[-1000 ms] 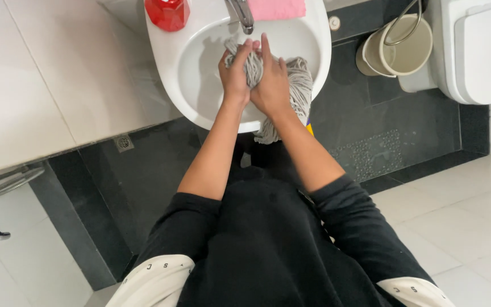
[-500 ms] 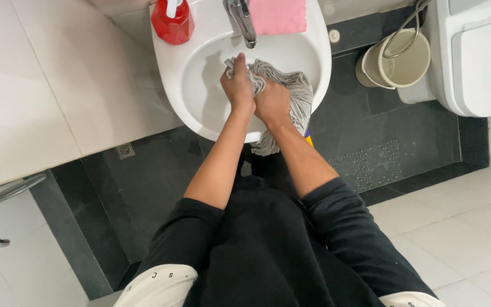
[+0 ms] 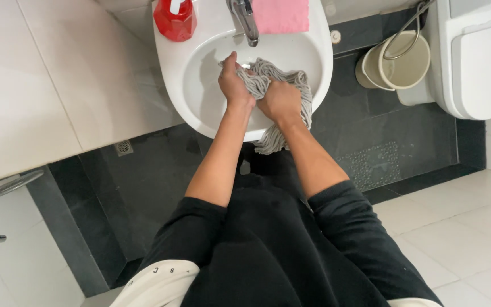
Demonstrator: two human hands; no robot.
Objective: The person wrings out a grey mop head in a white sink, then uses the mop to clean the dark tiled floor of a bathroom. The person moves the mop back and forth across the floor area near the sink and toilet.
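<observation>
While both hands work inside the white sink (image 3: 200, 108), the step in hand reads as wringing or scrubbing a grey string mop head (image 3: 291, 85) — it lies in the basin, its strands trailing over the front rim. Left hand (image 3: 233, 85): closed round a bunch of strands. Right hand (image 3: 279, 101): clenched on the bundle just beside it. Faucet (image 3: 245, 20) above; red soap bottle (image 3: 174, 20) and pink cloth (image 3: 282, 14) on the rim. Next move — judged — calls for a firm twist, keeping the strands over the basin.
</observation>
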